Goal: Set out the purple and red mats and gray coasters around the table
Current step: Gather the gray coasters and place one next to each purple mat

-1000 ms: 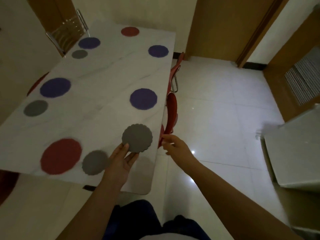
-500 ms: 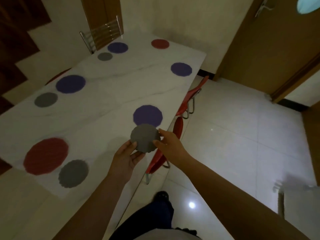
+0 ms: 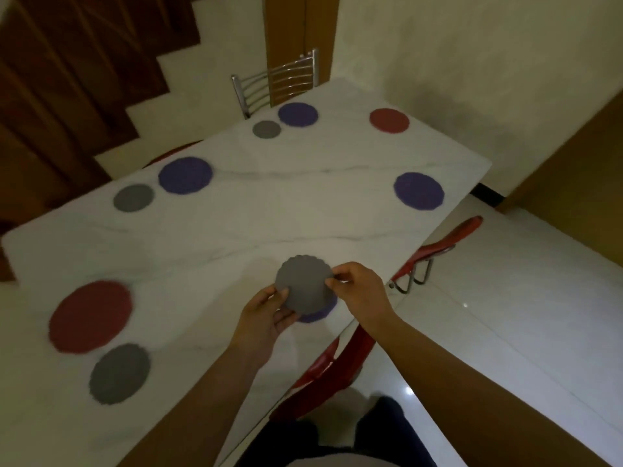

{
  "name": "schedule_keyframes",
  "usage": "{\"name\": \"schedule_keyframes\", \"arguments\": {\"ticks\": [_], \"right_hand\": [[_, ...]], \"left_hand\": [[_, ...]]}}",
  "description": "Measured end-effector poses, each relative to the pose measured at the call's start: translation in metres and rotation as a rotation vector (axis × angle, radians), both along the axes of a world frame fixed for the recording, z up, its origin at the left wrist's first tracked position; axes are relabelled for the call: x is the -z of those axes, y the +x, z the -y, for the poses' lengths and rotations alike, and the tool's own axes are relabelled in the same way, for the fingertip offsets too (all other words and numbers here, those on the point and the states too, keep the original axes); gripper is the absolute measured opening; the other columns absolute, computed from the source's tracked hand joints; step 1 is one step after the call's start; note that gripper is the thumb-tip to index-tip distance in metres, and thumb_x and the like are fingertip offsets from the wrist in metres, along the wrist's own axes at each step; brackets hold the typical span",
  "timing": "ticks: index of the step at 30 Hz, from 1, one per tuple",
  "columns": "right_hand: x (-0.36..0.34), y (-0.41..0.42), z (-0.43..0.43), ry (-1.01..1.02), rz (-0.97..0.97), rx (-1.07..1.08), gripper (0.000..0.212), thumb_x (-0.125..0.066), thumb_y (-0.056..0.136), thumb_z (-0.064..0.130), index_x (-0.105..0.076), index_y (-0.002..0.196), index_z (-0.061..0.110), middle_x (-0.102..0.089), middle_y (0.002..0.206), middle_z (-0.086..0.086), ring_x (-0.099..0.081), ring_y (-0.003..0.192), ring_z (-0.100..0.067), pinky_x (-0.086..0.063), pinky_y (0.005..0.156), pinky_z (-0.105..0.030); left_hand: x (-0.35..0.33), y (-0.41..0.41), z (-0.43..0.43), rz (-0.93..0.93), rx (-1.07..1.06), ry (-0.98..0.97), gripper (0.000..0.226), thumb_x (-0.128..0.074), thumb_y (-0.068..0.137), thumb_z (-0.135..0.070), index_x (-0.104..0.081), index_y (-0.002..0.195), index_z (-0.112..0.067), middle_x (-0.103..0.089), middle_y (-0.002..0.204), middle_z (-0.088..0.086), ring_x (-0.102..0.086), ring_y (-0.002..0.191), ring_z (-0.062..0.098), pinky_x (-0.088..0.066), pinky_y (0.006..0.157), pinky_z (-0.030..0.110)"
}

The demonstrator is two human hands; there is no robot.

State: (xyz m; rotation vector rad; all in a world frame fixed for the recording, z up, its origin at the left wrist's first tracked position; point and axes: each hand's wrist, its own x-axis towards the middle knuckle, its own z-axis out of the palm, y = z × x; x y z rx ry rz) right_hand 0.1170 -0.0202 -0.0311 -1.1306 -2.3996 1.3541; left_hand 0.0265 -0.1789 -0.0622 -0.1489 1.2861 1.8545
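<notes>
Gray coaster [image 3: 305, 285] between both hands – left hand [image 3: 266, 315] grips its near edge, right hand [image 3: 359, 291] pinches its right rim

Dim room, soft blur, wide-angle bending, floor [image 3: 505, 332] glare.

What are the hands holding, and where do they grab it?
A gray coaster, by its rim: the left hand pinches the lower-left edge, the right hand pinches the right edge.
</notes>
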Motion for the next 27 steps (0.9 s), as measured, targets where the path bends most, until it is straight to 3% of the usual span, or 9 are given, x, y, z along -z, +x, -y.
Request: {"name": "schedule_keyframes", "arguments": {"ticks": [3,6,11,18,24,27], "right_hand": [[0.006,-0.019,-0.037,-0.087,0.003,-0.076,0.012,-0.067,0.084,0.02,-0.066,0.093,0.014,-0.069,0.095,-0.003,-0.064,0.084,-0.017,-0.05,0.08,-0.024],[0.011,-0.037,-0.073,-0.29,0.001,-0.142,0.007,-0.067,0.083,0.015,-0.066,0.089,0.012,-0.069,0.089,-0.009,-0.068,0.078,-0.023,-0.057,0.079,-0.035],[0.007,-0.052,-0.14,-0.529,0.041,-0.276,0.012,-0.065,0.086,0.009,-0.064,0.096,0.003,-0.066,0.084,-0.008,-0.067,0.066,-0.015,-0.056,0.054,-0.02],[0.016,-0.057,-0.215,-0.597,0.107,-0.313,0.017,-0.063,0.087,0.009,-0.062,0.102,0.002,-0.065,0.08,-0.011,-0.065,0.067,-0.02,-0.057,0.055,-0.021],[0.053,-0.055,-0.225,-0.628,0.247,-0.337,0.02,-0.062,0.088,0.008,-0.06,0.104,-0.004,-0.063,0.093,-0.018,-0.063,0.069,-0.022,-0.058,0.059,-0.028],[0.067,-0.059,-0.222,-0.585,0.293,-0.35,0.02,-0.062,0.088,0.009,-0.06,0.103,-0.005,-0.063,0.082,-0.014,-0.061,0.065,-0.022,-0.057,0.062,-0.03]], "left_hand": [[0.004,0.003,-0.021,-0.004,-0.085,-0.022,0.023,-0.059,0.09,-0.017,-0.064,0.112,-0.01,-0.075,0.105,0.005,-0.071,0.096,0.025,-0.058,0.069,0.029],[0.007,0.006,-0.044,0.006,-0.209,-0.033,0.025,-0.059,0.091,-0.019,-0.064,0.112,-0.007,-0.074,0.107,0.007,-0.071,0.097,0.026,-0.058,0.069,0.029],[0.01,0.029,-0.088,0.052,-0.437,0.012,0.02,-0.049,0.098,-0.015,-0.064,0.11,-0.01,-0.074,0.106,0.006,-0.071,0.097,0.026,-0.059,0.073,0.032],[0.006,0.061,-0.125,0.046,-0.798,0.028,0.017,-0.047,0.097,-0.011,-0.063,0.102,-0.011,-0.074,0.09,0.003,-0.072,0.077,0.016,-0.061,0.065,0.03],[0.005,0.085,-0.12,0.054,-0.916,0.011,0.019,-0.05,0.096,-0.014,-0.063,0.109,-0.01,-0.071,0.098,0.007,-0.071,0.077,0.019,-0.06,0.066,0.028],[0.005,0.094,-0.112,0.07,-0.932,0.011,0.022,-0.052,0.094,-0.015,-0.061,0.113,-0.008,-0.069,0.103,0.009,-0.071,0.08,0.021,-0.061,0.07,0.03]]}}
